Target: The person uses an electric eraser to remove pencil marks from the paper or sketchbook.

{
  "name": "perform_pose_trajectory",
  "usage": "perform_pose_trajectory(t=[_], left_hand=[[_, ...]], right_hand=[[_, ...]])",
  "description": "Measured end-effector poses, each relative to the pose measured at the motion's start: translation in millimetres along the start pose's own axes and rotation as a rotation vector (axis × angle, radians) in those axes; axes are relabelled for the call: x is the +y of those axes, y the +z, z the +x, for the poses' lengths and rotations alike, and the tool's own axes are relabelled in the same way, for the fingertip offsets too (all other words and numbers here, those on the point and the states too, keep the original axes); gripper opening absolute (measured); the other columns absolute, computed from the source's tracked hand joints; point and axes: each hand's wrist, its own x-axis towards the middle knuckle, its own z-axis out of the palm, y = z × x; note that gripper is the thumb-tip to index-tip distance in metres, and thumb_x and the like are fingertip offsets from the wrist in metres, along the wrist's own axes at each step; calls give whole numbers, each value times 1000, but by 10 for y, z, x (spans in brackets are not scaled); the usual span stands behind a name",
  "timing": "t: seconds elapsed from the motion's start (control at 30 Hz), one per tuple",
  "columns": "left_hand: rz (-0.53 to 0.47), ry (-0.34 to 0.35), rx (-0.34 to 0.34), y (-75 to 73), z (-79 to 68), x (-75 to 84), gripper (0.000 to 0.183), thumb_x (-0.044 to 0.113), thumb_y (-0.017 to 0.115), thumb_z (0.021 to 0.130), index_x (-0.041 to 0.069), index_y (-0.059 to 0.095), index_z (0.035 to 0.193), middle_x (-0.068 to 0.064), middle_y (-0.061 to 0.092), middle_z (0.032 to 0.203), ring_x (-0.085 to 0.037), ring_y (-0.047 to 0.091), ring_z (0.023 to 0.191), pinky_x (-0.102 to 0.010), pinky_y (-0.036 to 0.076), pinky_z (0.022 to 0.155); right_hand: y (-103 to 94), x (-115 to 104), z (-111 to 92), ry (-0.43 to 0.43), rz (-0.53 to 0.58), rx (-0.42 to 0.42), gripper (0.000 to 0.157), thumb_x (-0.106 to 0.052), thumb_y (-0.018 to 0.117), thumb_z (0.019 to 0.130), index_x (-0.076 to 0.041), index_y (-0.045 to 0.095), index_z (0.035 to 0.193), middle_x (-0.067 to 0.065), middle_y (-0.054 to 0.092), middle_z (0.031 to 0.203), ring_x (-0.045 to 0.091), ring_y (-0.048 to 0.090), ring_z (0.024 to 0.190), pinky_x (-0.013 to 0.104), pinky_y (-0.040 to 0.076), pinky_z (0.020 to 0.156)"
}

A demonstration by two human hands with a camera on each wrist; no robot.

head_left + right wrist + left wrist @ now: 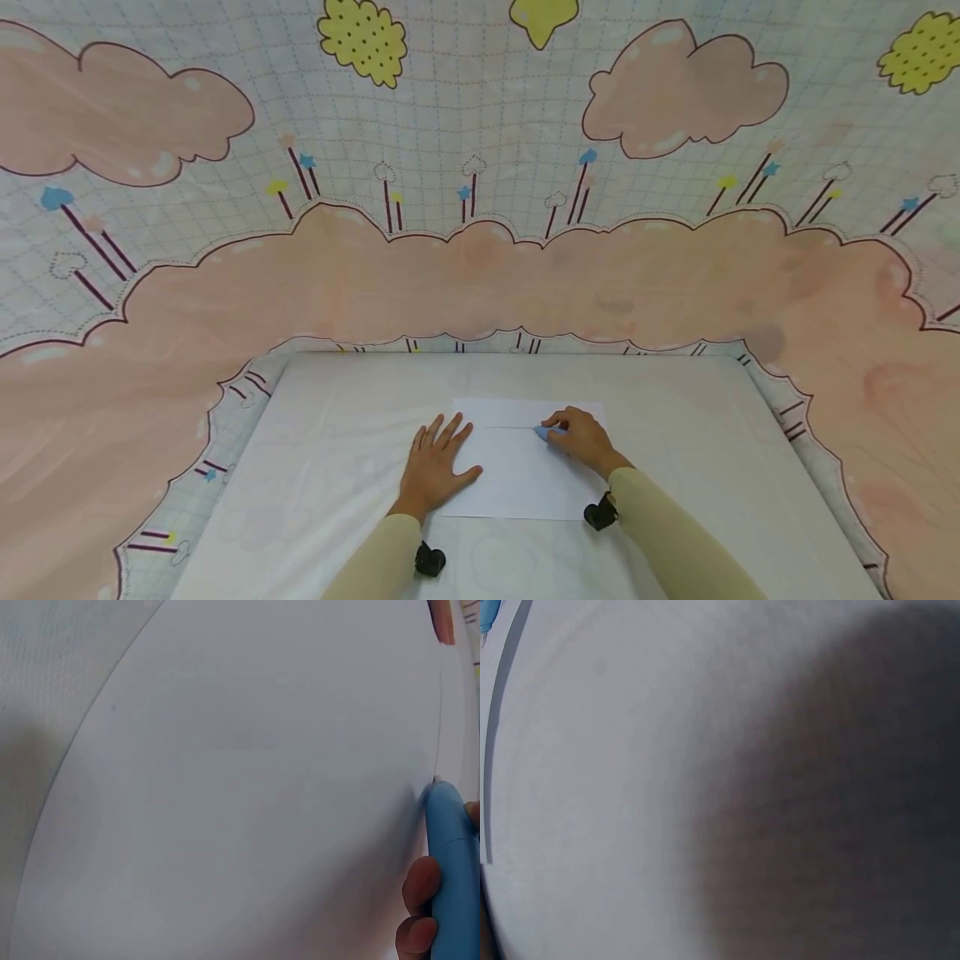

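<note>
A white sheet of paper (517, 483) lies flat on the white-covered table. My left hand (435, 467), fingers spread and straight, rests over the paper's left edge. My right hand (585, 437) pinches a chunky blue pen-shaped tool (454, 862) between thumb and fingers. Its small pale tip touches the paper at the end of a thin line (506, 427), which runs across the upper part of the sheet from near my left fingers. Whether that line is drawn or cut, I cannot tell. In the left wrist view the tool (489, 615) shows at the top left corner; a dark blur covers the right side.
The table (315, 467) has a white cover, and its far edge meets a patterned cloth (525, 283) with pink clouds. A black heart-shaped piece (431, 560) sits at my left wrist, and a similar one (601, 512) at my right wrist.
</note>
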Motion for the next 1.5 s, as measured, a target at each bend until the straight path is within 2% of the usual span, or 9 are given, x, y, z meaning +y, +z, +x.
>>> perform_pose_trajectory(t=[0.23, 0.53, 0.77, 1.07, 1.27, 1.5], left_hand=[[6, 4, 23, 13, -2, -23, 78, 70, 51, 87, 29, 39, 152, 6, 28, 162, -27, 20, 151, -54, 16, 121], [3, 1, 1, 42, 7, -12, 78, 71, 49, 87, 30, 37, 153, 7, 26, 162, -26, 18, 151, -54, 14, 121], [-7, -2, -9, 12, 4, 10, 78, 70, 50, 87, 29, 37, 153, 6, 26, 163, -26, 17, 151, -54, 14, 121], [-6, -2, -1, 2, 5, 1, 78, 70, 51, 87, 29, 38, 152, 7, 27, 162, -26, 18, 151, -54, 14, 121], [-14, -6, -17, -10, 9, 4, 79, 70, 51, 87, 29, 37, 153, 7, 25, 163, -26, 16, 152, -54, 13, 121], [-25, 17, 18, -51, -10, 7, 78, 68, 53, 86, 27, 42, 151, 4, 31, 161, -28, 21, 150, -54, 16, 120]], right_hand=[[-51, 66, -12, 13, -19, 18, 15, -15, 71, 86, -15, 77, 99, 0, 61, 87, 15, 53, 74, 25, 44, 52], [21, 66, 14, -10, -6, 17, 13, -14, 73, 86, -17, 77, 98, -2, 63, 90, 16, 56, 87, 27, 48, 63], [76, -23, 22, -22, 3, -4, 13, -16, 72, 86, -16, 77, 98, -2, 62, 90, 14, 55, 81, 25, 47, 54], [39, 4, 23, 10, -7, 4, 13, -17, 72, 87, -17, 77, 99, -2, 61, 89, 14, 53, 81, 25, 45, 56], [65, 10, 38, -20, -5, 5, 13, -15, 72, 86, -16, 77, 98, -2, 61, 88, 13, 53, 78, 25, 45, 54], [96, -35, 49, -25, -13, 3, 14, -15, 72, 86, -16, 78, 99, -3, 61, 88, 13, 53, 80, 24, 45, 56]])
